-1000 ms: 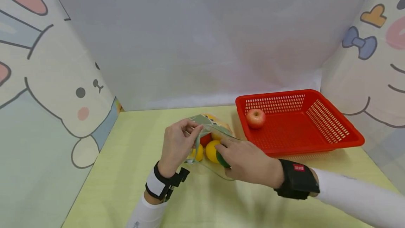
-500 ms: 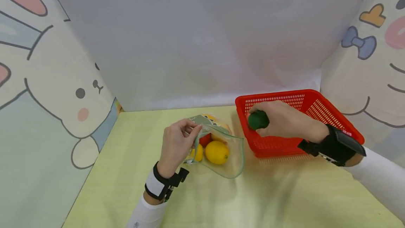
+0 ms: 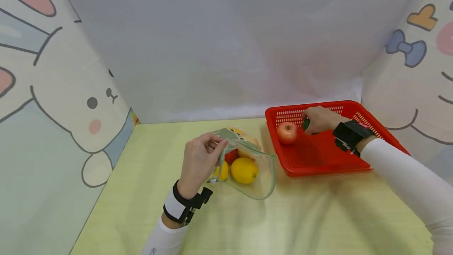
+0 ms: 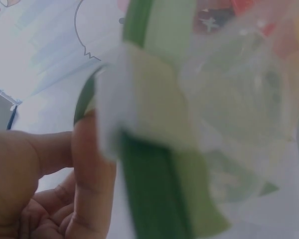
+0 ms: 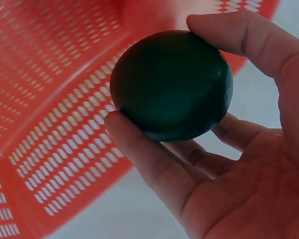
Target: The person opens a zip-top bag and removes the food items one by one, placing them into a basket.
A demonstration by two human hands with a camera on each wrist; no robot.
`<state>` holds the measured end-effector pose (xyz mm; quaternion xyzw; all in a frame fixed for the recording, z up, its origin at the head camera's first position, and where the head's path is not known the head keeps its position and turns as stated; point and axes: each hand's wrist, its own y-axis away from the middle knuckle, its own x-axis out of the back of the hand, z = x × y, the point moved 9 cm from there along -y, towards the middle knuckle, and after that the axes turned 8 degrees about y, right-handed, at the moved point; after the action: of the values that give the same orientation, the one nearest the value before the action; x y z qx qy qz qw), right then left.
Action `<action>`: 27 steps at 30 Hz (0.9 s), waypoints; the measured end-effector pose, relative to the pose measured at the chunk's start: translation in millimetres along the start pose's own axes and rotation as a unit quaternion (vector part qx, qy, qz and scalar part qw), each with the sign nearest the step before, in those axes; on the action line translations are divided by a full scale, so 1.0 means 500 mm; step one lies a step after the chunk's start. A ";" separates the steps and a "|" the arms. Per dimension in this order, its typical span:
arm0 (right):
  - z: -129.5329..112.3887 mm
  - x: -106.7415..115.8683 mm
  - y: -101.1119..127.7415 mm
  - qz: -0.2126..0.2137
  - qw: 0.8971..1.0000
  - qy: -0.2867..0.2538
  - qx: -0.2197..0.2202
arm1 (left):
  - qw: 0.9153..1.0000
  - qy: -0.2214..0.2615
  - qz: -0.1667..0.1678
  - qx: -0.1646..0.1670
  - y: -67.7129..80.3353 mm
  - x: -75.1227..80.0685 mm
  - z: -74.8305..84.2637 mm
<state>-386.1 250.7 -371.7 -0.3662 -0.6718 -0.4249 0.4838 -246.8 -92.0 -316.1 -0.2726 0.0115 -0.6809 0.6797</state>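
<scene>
In the head view, my left hand (image 3: 199, 160) pinches the green-trimmed rim of a see-through mesh bag (image 3: 266, 178) lying on the table. The bag's mouth gapes toward me. Inside lie a lemon (image 3: 244, 170), a second yellow fruit (image 3: 223, 171) partly behind the edge, and a red fruit (image 3: 231, 156) further in. My right hand (image 3: 320, 119) is over the inside of a red plastic basket (image 3: 329, 154), holding a dark green round fruit (image 5: 172, 87) between thumb and fingers. An apple (image 3: 287, 133) sits at the basket's left side, left of that hand.
The basket's slotted walls rise around the right hand. A pale yellow-green table (image 3: 141, 192) lies under everything, with a grey backdrop (image 3: 219, 50) behind it. Side panels with cartoon animals (image 3: 78, 101) stand left and right.
My right hand has carried the green fruit out of the bag, rightward over the apple and on into the basket. The apple shows again. My left hand keeps its pinch on the bag's rim.
</scene>
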 end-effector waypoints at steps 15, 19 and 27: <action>0.052 -0.096 -0.090 0.001 1.000 0.030 0.004 | 1.000 -0.005 -0.001 0.003 0.001 -0.001 0.003; 0.056 -0.100 -0.085 0.015 0.999 0.046 0.001 | 1.000 -0.009 -0.001 0.004 0.001 -0.003 0.004; 0.057 -0.079 -0.065 0.012 0.999 0.043 0.011 | 1.000 -0.014 -0.001 0.002 0.001 -0.002 0.005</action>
<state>-414.6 262.1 -421.7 -0.3501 -0.6511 -0.4267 0.5210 -245.6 -90.0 -314.4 -0.2805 0.0005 -0.6778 0.6797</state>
